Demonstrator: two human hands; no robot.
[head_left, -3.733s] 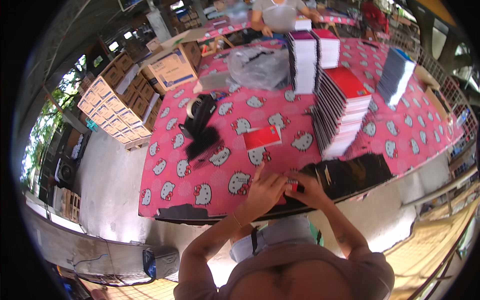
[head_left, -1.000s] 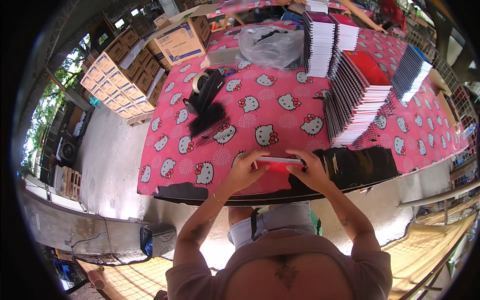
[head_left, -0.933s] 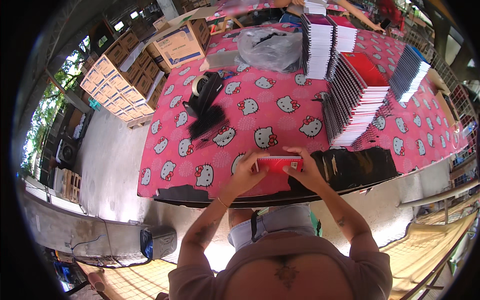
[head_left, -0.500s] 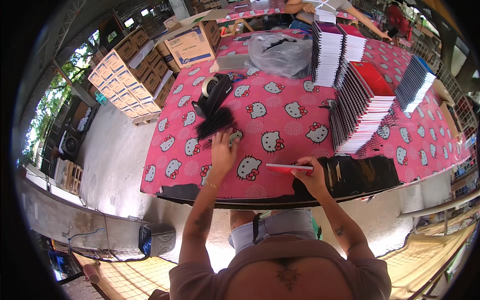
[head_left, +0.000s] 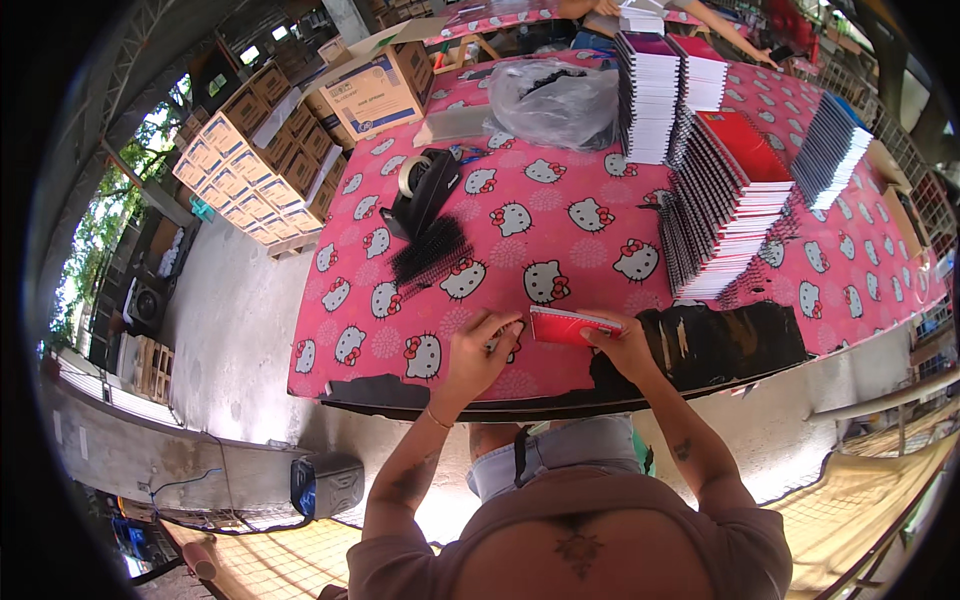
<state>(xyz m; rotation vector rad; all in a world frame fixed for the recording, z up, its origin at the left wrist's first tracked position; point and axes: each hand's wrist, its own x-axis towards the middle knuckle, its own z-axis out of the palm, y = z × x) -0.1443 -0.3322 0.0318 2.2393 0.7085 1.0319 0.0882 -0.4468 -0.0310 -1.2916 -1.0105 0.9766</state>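
My right hand [head_left: 622,345] grips a thin red notebook [head_left: 565,325] by its right end, its white page edge turned up, just above the near edge of the table. Close to the notebook's left end, my left hand [head_left: 483,350] is closed in a pinch on a thin black binding coil [head_left: 520,327], of which little shows. Farther left lies a loose heap of black binding coils [head_left: 430,252], beside a black tape dispenser [head_left: 425,195] with a roll of tape.
Tall stacks of red spiral notebooks [head_left: 735,200], purple notebooks [head_left: 648,100] and blue notebooks [head_left: 833,150] stand to the right. A clear plastic bag [head_left: 555,105] and an open carton [head_left: 375,95] are farther back. Stacked boxes [head_left: 255,180] stand left of the pink table [head_left: 620,215]. Another person's arm [head_left: 730,35] shows beyond.
My left hand has left the heap of coils and come nearer to me, beside the notebook. My right hand has tilted the notebook, so more of its red cover shows.
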